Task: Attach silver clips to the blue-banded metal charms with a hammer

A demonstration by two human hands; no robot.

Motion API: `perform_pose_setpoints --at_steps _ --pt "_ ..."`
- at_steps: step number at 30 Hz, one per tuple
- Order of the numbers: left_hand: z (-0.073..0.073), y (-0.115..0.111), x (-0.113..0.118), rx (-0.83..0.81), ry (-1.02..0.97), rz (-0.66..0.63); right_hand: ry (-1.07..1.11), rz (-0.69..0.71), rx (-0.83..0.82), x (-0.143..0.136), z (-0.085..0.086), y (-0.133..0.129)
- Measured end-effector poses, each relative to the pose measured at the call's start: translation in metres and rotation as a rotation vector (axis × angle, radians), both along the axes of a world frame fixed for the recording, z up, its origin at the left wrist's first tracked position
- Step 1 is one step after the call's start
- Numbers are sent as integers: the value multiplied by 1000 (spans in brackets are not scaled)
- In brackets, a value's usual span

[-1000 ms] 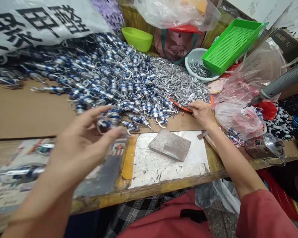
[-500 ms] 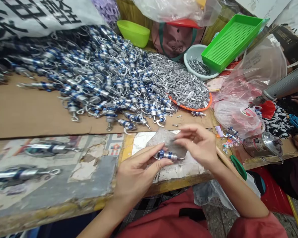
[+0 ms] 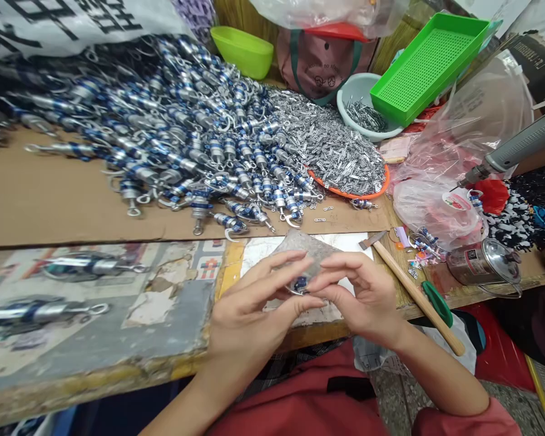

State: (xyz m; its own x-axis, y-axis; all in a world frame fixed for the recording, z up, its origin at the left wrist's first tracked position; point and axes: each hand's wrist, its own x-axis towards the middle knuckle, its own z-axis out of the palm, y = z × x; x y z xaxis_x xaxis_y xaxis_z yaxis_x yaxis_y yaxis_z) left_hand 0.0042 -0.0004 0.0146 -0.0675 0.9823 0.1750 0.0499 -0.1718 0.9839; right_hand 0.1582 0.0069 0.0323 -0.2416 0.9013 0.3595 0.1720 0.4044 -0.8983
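A small blue-and-silver metal piece [image 3: 300, 283] sits between my two hands, mostly covered by the fingers. My left hand [image 3: 254, 300] has it at the thumb and fingertips. From the other side my right hand [image 3: 366, 293] pinches its end, the fingertips of both hands almost meeting. Beneath them lies a grey slab [image 3: 290, 243] on a white patch of the bench. A hammer [image 3: 418, 297] with a wooden handle rests to the right of my right hand. Behind, a big heap of similar blue-and-silver pieces [image 3: 200, 139] covers the cardboard.
Small flat metal links [image 3: 340, 157] fill an orange-rimmed tray. A pale bowl [image 3: 345, 115] holds metal pins, with a green basket [image 3: 429, 66] leaning over it. On the right are a grey power screwdriver [image 3: 513, 148], a lidded metal cup [image 3: 470, 269] and green-handled scissors [image 3: 437, 303].
My right hand has come left onto the metal piece, which was in my left hand alone. The left fingers now cover more of it. The hammer shows more fully.
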Motion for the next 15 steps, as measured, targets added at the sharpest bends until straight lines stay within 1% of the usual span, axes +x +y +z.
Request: perform_pose_setpoints --at_steps 3,5,7,12,13,15 --pt "6 -2 1 5 4 -36 54 -4 -10 1 -4 -4" --pt "8 -2 2 -26 -8 -20 51 -15 0 2 -6 -6" --pt "8 -1 2 -89 -43 -28 4 -18 47 3 -5 -8" --pt "7 4 0 -349 -305 -99 -269 -99 353 11 -2 -12" --pt "6 5 0 -379 -345 -108 -318 -104 402 13 -2 -12" --pt "4 5 0 -406 -392 -122 -386 -57 506 16 -3 -11"
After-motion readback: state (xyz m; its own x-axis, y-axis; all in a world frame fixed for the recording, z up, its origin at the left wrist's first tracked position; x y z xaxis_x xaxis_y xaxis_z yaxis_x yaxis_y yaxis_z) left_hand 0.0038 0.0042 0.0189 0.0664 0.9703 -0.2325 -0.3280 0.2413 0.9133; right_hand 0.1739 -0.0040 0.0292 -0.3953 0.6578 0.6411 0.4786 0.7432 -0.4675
